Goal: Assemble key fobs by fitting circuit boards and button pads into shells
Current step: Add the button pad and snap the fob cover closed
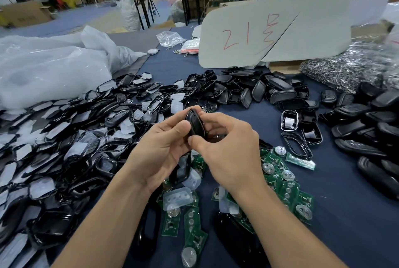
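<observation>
Left hand (159, 149), right hand (228, 151) close together

Dark blue table (345, 224), heaped black shells (248, 88), green circuit boards (287, 190), plastic bags (54, 69), key rings (345, 69)

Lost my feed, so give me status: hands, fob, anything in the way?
Left grip and right grip pinch one black shell. Circuit boards loose underneath. Nothing blocking.

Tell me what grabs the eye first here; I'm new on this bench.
At centre, the left hand and right hand pinch one glossy black plastic key fob shell. Green circuit boards with round silver discs lie scattered below them; a grey card with red handwriting stands behind.
</observation>
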A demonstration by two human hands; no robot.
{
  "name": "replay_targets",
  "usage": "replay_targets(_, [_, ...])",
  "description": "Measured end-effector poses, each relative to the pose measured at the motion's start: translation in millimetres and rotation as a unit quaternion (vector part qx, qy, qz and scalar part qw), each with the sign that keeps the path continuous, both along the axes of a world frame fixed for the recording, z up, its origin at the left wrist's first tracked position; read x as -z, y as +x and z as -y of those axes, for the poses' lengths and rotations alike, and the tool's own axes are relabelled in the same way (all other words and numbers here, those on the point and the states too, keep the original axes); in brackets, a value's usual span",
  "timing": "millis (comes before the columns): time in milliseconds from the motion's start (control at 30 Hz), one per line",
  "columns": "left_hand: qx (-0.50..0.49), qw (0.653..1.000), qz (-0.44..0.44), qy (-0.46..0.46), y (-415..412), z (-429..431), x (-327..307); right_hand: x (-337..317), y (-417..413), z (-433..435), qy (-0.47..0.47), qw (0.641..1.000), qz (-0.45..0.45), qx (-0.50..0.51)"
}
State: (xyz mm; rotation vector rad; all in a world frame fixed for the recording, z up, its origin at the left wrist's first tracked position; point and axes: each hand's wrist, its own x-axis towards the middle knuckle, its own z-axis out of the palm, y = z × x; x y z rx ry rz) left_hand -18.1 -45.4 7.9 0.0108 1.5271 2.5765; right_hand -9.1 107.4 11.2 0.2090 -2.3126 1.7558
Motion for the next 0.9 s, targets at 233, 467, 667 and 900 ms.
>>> replay_targets(233, [-0.046,0.997,0.012,-0.061,-1,-2,0,5,-9,-4,-0.153,0.977,0.131,-0.072])
replay_targets(467, [-0.059,0.996,0.019,-0.058,0,5,-5,3,-24,-18,-0.378,0.849,0.314,-0.192])
replay_targets(667, [-0.100,0.994,0.038,-0.036,-3,8,-6,6,-26,-18,-0.387,0.849,0.320,-0.162])
replay_targets(900, [-0.144,0.984,0.096,-0.034,0,6,-6,10,-25,-14,-0.326,0.885,0.296,-0.153])
